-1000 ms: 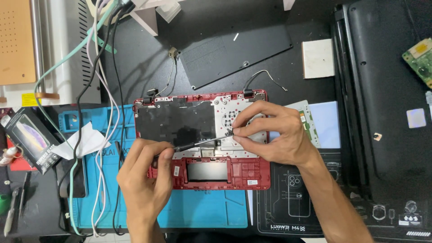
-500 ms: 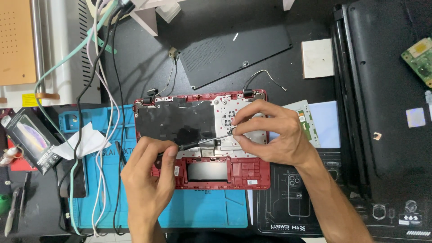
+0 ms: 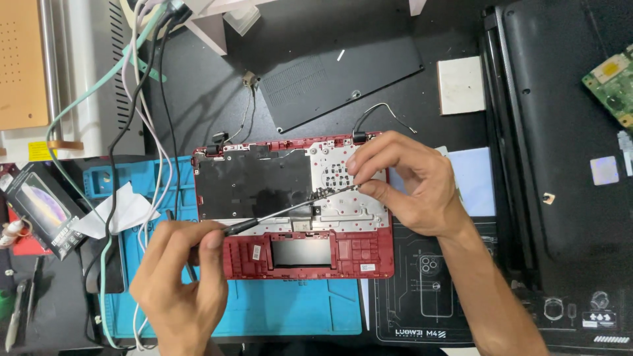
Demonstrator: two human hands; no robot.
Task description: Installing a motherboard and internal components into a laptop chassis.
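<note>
Carefully judged, the thin black tool (image 3: 277, 214) in the left hand's (image 3: 181, 277) grip could slip and scratch the metal plate of the red laptop shell (image 3: 297, 254), lying on the blue mat's (image 3: 303, 316) upper edge, where the right hand (image 3: 412, 181) pinches its tip. Loose cables (image 3: 142, 118) crowd the shell's left side, near the folded white paper (image 3: 119, 211).

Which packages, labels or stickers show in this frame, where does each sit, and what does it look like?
Retail box: far left, flat, black, colourful picture on its face.
Yellow label: left, on the white machine, small rectangle.
Small white stickers: on the red laptop case, lower edge.
Pale square sticker: right, on the black laptop lid.
</note>
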